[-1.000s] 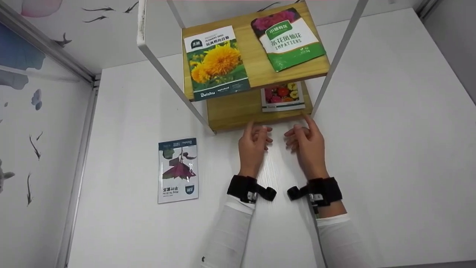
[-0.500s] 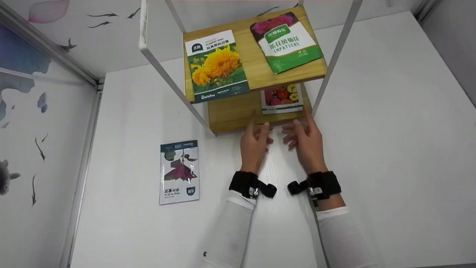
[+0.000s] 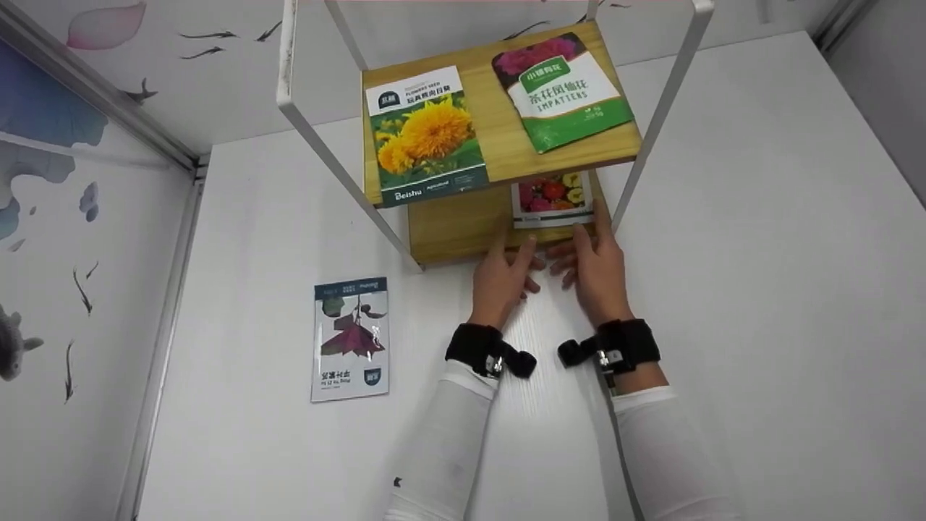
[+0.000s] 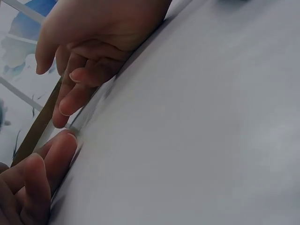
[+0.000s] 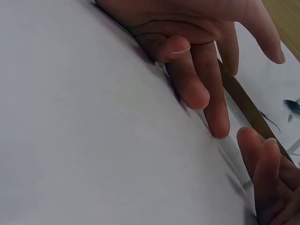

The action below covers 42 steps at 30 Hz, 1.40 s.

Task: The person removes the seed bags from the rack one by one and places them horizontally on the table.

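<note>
My left hand (image 3: 499, 286) is at the front edge of the rack's lower wooden shelf (image 3: 456, 224), its index finger reaching over the board. My right hand (image 3: 597, 282) faces it, index finger along the shelf's right end, close beside a seed packet with red, pink and yellow flowers (image 3: 553, 195). Whether that finger touches the packet I cannot tell. The upper shelf hides the packet's far part. In the left wrist view, the other fingers of the left hand (image 4: 93, 61) hang loosely curled close to the white table. The right hand (image 5: 197, 61) looks alike, holding nothing.
On the upper shelf (image 3: 499, 155) lie a yellow-flower seed packet (image 3: 430, 137) and a green-and-white impatiens packet (image 3: 571, 94). White posts (image 3: 333, 159) frame the rack. A purple-leaf seed packet (image 3: 352, 340) lies on the white table (image 3: 246, 304), left of the hands.
Both hands have moved slightly forward, so the index fingers reach farther over the lower shelf. The head view has shifted a little. The packets stay in their places.
</note>
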Each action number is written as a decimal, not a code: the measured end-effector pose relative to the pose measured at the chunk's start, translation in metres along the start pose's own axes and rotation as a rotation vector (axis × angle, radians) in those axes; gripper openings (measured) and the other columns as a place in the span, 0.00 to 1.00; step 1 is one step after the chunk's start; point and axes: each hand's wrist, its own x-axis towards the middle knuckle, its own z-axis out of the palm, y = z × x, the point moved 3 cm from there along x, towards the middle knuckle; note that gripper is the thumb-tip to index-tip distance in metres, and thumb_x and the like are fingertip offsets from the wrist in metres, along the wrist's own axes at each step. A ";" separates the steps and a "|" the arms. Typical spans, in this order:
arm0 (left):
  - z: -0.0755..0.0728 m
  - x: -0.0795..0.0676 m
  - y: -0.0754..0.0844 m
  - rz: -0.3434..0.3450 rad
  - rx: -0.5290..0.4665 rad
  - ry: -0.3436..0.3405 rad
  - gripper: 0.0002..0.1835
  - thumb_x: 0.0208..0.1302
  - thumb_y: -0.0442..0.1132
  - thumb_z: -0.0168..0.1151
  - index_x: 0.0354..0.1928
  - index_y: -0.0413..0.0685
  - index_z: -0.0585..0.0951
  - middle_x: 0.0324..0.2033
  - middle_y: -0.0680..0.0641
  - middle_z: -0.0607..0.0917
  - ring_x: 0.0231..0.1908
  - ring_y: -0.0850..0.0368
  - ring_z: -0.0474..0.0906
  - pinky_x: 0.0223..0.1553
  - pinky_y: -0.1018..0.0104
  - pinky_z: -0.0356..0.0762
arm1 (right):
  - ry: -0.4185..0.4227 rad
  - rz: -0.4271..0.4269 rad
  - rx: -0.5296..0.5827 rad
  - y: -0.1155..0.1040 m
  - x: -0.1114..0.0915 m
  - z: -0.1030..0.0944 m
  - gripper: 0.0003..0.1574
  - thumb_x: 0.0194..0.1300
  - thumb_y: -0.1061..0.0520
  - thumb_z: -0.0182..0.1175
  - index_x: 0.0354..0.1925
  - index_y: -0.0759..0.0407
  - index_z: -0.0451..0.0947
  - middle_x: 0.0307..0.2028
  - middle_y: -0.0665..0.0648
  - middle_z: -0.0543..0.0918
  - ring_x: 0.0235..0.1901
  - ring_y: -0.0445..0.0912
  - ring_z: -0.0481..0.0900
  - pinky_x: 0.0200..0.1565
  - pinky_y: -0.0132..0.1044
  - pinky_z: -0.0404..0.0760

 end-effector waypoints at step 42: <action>-0.007 -0.004 -0.006 0.145 -0.267 0.177 0.22 0.67 0.46 0.47 0.60 0.46 0.68 0.28 0.47 0.84 0.24 0.53 0.79 0.22 0.59 0.76 | 0.229 -0.046 0.023 0.029 0.007 0.000 0.28 0.63 0.45 0.52 0.61 0.43 0.63 0.29 0.59 0.81 0.25 0.53 0.78 0.18 0.40 0.75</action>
